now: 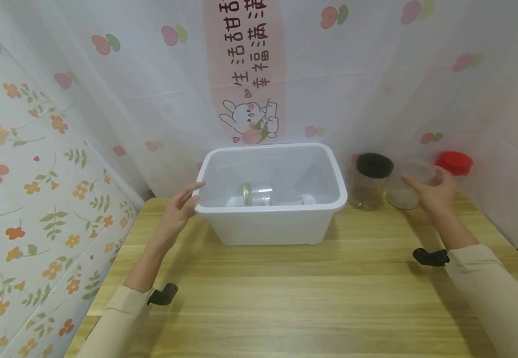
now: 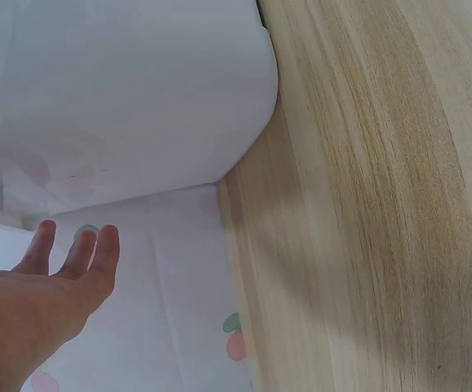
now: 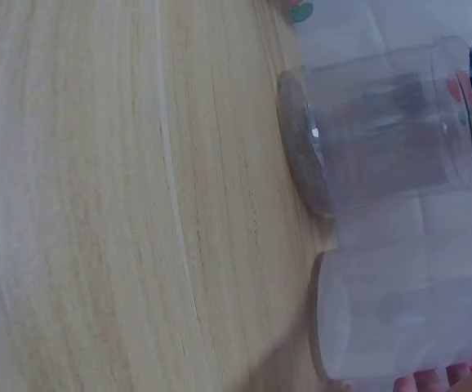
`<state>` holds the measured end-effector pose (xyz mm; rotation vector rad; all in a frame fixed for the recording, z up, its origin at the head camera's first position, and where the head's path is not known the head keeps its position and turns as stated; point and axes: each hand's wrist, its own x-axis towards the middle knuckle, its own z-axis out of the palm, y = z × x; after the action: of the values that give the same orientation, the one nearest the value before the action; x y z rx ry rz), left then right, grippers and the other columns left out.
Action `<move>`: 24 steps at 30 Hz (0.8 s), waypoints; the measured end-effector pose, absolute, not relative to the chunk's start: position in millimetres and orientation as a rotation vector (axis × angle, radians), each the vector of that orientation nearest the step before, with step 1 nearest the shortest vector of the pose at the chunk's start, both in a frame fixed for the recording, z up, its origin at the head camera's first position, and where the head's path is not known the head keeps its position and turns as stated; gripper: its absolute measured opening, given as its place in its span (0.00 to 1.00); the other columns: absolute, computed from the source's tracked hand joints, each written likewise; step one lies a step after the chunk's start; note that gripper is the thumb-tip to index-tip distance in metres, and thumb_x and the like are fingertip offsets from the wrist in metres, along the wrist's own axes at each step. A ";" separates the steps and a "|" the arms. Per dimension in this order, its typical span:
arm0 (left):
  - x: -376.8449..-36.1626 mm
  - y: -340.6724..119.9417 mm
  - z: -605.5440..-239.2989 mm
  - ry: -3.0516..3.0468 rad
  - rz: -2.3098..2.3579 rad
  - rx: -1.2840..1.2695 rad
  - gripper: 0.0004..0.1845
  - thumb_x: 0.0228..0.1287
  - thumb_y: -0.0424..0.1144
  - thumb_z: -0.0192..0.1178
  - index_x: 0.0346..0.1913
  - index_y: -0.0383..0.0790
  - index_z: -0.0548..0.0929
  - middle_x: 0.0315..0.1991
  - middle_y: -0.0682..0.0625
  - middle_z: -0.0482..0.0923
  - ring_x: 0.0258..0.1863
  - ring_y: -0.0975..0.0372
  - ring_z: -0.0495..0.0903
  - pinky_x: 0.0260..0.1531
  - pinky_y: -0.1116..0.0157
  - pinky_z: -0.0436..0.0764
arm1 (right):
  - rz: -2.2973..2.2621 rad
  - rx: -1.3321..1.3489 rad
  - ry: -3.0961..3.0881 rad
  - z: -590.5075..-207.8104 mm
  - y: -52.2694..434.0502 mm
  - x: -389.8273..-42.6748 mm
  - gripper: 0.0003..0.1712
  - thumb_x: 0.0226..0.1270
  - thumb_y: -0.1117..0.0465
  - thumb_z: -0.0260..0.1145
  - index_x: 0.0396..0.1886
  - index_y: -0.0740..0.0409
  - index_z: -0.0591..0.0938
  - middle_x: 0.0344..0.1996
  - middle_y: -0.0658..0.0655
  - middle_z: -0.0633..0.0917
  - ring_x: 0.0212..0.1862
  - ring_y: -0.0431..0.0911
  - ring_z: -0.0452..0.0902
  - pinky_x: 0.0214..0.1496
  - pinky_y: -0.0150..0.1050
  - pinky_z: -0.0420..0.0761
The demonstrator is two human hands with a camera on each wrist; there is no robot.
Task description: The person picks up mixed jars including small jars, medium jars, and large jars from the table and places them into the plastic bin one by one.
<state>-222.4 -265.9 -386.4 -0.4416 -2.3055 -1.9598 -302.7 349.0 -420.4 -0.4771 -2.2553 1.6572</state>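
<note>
A white plastic tub (image 1: 268, 226) stands at the back of the wooden table. Inside it lie a clear jar with a gold lid (image 1: 259, 194) and another clear container (image 1: 287, 198). At the tub's left rim is my left hand (image 1: 179, 211), its fingers loosely spread; in the left wrist view several fingers (image 2: 77, 253) are beside the wall. On the right, my right hand (image 1: 435, 191) grips a clear, colourless jar (image 1: 403, 191) around its upper side. This jar (image 3: 407, 310) stands upright beside a clear jar with a black lid (image 1: 371, 181).
A red lid (image 1: 455, 163) shows behind my right hand; what it sits on is mostly hidden. A printed white curtain (image 1: 151, 99) hangs behind the table, with a floral cloth (image 1: 40, 199) at the left. Wooden tabletop (image 1: 286, 293) extends in front of the tub.
</note>
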 end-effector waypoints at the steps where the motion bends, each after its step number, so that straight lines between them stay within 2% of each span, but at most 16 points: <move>1: -222.3 -265.9 -386.1 -2.308 -1.956 -0.442 0.23 0.82 0.41 0.50 0.73 0.38 0.69 0.74 0.41 0.63 0.66 0.46 0.69 0.62 0.52 0.74 | 1.659 -0.473 -2.264 -420.0 349.6 -301.4 0.58 0.62 0.47 0.76 0.82 0.53 0.52 0.76 0.58 0.58 0.71 0.49 0.54 0.70 0.37 0.63; 9: -220.1 -264.6 -382.4 -2.344 -1.892 -0.428 0.23 0.81 0.41 0.52 0.72 0.35 0.71 0.71 0.41 0.67 0.62 0.50 0.72 0.55 0.64 0.77 | 1.687 -0.489 -2.292 -416.1 355.0 -290.6 0.60 0.62 0.44 0.75 0.83 0.49 0.49 0.77 0.58 0.54 0.73 0.49 0.51 0.72 0.39 0.61; 11: -220.3 -264.4 -382.0 -2.343 -1.881 -0.422 0.22 0.81 0.40 0.52 0.71 0.34 0.72 0.71 0.41 0.68 0.62 0.49 0.72 0.54 0.66 0.77 | 1.716 -0.491 -2.268 -415.6 356.3 -288.4 0.59 0.62 0.46 0.76 0.83 0.48 0.51 0.77 0.58 0.54 0.72 0.48 0.52 0.70 0.36 0.62; 15: -220.1 -263.9 -380.4 -2.344 -1.868 -0.399 0.22 0.80 0.39 0.53 0.70 0.33 0.73 0.70 0.42 0.69 0.62 0.50 0.73 0.54 0.66 0.77 | 1.802 -0.459 -2.181 -414.0 357.4 -285.0 0.57 0.59 0.53 0.80 0.82 0.48 0.56 0.71 0.54 0.62 0.65 0.43 0.58 0.55 0.25 0.69; 18: -219.3 -264.0 -379.0 -2.344 -1.860 -0.382 0.22 0.80 0.40 0.54 0.69 0.32 0.73 0.70 0.42 0.70 0.63 0.50 0.72 0.55 0.66 0.77 | 1.851 -0.417 -2.134 -412.0 356.7 -282.0 0.56 0.57 0.57 0.82 0.81 0.49 0.60 0.62 0.48 0.66 0.58 0.39 0.61 0.44 0.21 0.72; 21: -219.1 -263.9 -378.2 -2.344 -1.856 -0.375 0.22 0.80 0.40 0.54 0.69 0.32 0.74 0.70 0.42 0.70 0.64 0.49 0.72 0.56 0.65 0.76 | 1.888 -0.373 -2.095 -410.2 356.1 -278.7 0.55 0.56 0.59 0.82 0.80 0.50 0.62 0.55 0.45 0.68 0.53 0.37 0.63 0.39 0.20 0.74; 24: -219.6 -263.9 -378.1 -2.342 -1.860 -0.382 0.22 0.80 0.40 0.54 0.69 0.33 0.74 0.69 0.42 0.70 0.65 0.50 0.71 0.58 0.63 0.75 | 1.960 -0.311 -2.011 -409.0 355.5 -275.9 0.52 0.56 0.64 0.81 0.78 0.53 0.64 0.54 0.47 0.70 0.50 0.37 0.66 0.37 0.21 0.76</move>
<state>-219.6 -263.9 -378.1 -0.3817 -2.3417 -1.8596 -275.9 355.5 -409.0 -0.3113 -2.0114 1.9605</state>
